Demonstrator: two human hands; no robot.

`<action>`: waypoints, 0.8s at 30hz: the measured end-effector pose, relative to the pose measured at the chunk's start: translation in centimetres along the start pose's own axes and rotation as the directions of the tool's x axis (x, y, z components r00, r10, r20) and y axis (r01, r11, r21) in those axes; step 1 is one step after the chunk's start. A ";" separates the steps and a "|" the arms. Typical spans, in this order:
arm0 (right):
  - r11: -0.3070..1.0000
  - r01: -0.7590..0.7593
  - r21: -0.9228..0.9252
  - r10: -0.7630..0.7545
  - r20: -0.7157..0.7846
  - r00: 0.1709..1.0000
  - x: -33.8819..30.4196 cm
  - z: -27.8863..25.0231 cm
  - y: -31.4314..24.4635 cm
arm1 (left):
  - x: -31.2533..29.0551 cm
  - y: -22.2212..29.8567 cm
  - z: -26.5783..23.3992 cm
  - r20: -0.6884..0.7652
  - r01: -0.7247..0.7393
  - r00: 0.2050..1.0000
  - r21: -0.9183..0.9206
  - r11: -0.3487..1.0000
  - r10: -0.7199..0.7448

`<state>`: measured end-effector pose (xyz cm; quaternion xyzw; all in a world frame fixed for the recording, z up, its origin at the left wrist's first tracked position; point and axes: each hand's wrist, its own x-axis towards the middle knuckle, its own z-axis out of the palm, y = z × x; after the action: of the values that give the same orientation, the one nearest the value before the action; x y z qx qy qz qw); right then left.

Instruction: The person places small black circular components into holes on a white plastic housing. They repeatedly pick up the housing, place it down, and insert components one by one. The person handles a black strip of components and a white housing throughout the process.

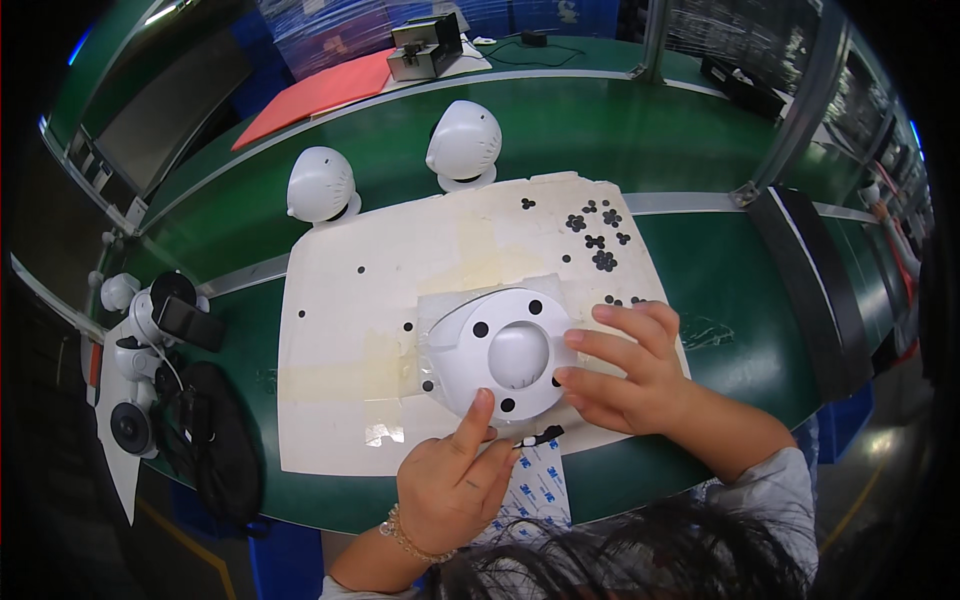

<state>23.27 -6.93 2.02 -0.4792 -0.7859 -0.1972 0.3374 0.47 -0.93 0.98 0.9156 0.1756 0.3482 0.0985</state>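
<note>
A white rounded device [460, 350] lies on a piece of translucent foam sheet [432, 310], its ring-shaped base [560, 345] facing up. Several round black pads [480, 330] sit on the base, around a central hole. My right hand [635, 370] has its fingers apart at the right rim, one fingertip beside a black pad. On the near left edge rests the stretched index finger of my left hand [450, 475]; its other fingers are partly bent below. By those fingertips lies a short black-and-white piece [538, 438], possibly a cable end; whether they touch it, I cannot tell.
A cream board [340, 330] carries loose black dots and clusters [604, 261]. Two white dome-shaped devices [322, 185] stand beyond it. Blue-printed backing paper [540, 488] lies nearest me. More devices and cables [135, 400] are left; a long black box [810, 290] is right.
</note>
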 end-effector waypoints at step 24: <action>0.764 -0.421 -0.488 0.441 -0.081 0.894 -2.4 3.1 21.5 | -0.4 -0.7 -0.4 0.029 0.002 1.000 -0.255 0.967 0.006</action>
<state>42.03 3.46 -2.16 -0.7204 -0.5841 -0.2990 0.2246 -0.21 -0.42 0.80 0.9006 0.1269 0.3543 0.2176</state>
